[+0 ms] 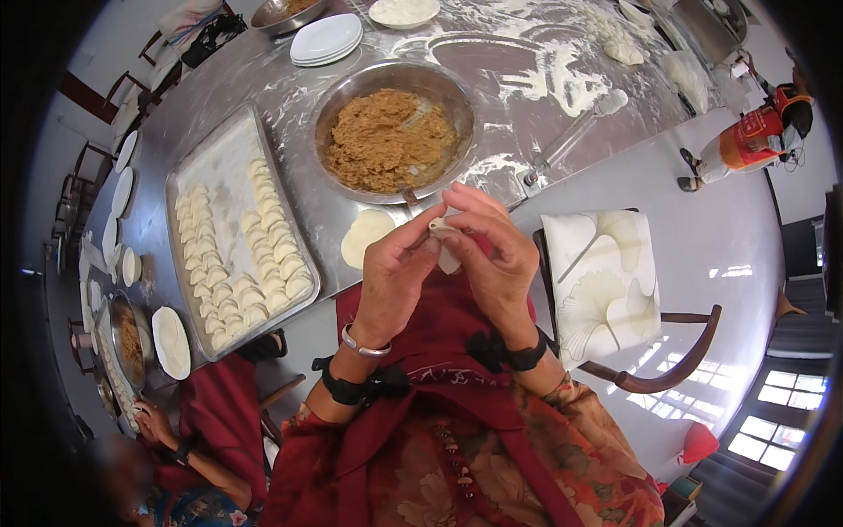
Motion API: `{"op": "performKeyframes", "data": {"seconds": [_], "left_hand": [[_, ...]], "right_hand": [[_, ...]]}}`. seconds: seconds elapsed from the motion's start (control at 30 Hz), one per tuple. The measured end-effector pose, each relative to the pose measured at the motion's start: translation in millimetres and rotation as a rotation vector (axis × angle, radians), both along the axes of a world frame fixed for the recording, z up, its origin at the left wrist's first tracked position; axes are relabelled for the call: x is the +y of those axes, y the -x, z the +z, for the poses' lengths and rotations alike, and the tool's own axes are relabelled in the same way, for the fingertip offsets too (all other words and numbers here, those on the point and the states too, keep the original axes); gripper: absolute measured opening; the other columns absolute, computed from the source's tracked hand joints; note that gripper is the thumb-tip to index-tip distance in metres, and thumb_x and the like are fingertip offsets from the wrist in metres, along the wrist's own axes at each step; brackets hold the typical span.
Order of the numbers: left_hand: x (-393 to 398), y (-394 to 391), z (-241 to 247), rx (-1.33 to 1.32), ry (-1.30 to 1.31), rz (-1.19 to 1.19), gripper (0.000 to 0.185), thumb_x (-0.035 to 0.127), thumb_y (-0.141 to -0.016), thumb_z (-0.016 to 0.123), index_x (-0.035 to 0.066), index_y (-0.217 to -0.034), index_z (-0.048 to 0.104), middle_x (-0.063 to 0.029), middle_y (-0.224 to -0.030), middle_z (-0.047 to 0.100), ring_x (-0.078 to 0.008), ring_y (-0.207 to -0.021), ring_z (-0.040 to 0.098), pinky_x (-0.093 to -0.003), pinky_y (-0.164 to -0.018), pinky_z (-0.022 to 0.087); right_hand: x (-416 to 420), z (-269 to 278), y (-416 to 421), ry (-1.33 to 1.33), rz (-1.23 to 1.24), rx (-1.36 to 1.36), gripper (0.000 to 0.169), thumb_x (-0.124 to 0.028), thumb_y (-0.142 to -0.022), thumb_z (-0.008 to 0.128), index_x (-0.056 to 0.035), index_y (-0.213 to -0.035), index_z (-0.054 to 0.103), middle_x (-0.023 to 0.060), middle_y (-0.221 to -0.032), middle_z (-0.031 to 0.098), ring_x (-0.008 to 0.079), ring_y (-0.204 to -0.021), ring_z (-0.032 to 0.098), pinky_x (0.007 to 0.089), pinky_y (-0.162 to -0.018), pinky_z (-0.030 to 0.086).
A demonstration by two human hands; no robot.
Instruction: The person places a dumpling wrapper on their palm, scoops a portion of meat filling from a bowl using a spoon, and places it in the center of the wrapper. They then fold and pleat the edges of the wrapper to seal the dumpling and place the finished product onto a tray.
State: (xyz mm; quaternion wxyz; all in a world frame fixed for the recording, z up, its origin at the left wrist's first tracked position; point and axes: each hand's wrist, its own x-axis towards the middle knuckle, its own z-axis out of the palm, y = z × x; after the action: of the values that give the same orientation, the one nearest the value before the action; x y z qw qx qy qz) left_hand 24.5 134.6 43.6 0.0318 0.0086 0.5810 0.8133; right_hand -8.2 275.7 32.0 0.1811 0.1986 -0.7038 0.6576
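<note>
Between the fingertips of both hands I pinch a folded dumpling [449, 259], mostly hidden by my fingers. My left hand [400, 280] grips its left side, thumb and index finger together. From the right, my right hand [494, 253] presses the dough's upper edge. A round dough wrapper [366, 236] lies on the metal table just left of my hands. Beyond them stands a steel bowl [466, 141] of brown minced filling [388, 138], with a utensil handle [408, 195] at its near rim. To the left, a metal tray [179, 267] holds rows of shaped dumplings [267, 230].
A rolling pin [573, 135] lies on the floured table [474, 59]. Stacked white plates [326, 39] and a flour bowl [404, 12] stand at the back. A cushioned chair [602, 283] is at my right. A co-worker's hand [155, 421] works at lower left; another person [757, 138] stands far right.
</note>
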Motion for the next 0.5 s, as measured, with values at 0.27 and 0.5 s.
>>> {"op": "performKeyframes", "data": {"seconds": [0.27, 0.5], "left_hand": [[3, 1, -6, -0.016, 0.023, -0.015, 0.042, 0.005, -0.101, 0.054, 0.000, -0.142, 0.053, 0.0025, -0.099, 0.062, -0.0027, -0.081, 0.054, -0.0196, -0.071, 0.049], [-3, -1, -13, -0.156, -0.209, -0.108, 0.042, 0.013, -0.106, 0.047, -0.004, -0.144, 0.047, -0.0122, -0.126, 0.063, -0.0194, -0.112, 0.065, -0.0376, -0.096, 0.057]], "right_hand": [[5, 0, 1, -0.106, -0.069, 0.013, 0.018, 0.005, -0.077, 0.076, -0.0005, -0.093, 0.072, 0.0127, -0.113, 0.073, 0.0304, -0.119, 0.063, 0.0363, -0.093, 0.053], [4, -6, 0, -0.078, -0.029, -0.019, 0.017, 0.007, -0.078, 0.073, 0.0003, -0.094, 0.072, 0.0133, -0.112, 0.073, 0.0302, -0.116, 0.065, 0.0371, -0.095, 0.052]]}}
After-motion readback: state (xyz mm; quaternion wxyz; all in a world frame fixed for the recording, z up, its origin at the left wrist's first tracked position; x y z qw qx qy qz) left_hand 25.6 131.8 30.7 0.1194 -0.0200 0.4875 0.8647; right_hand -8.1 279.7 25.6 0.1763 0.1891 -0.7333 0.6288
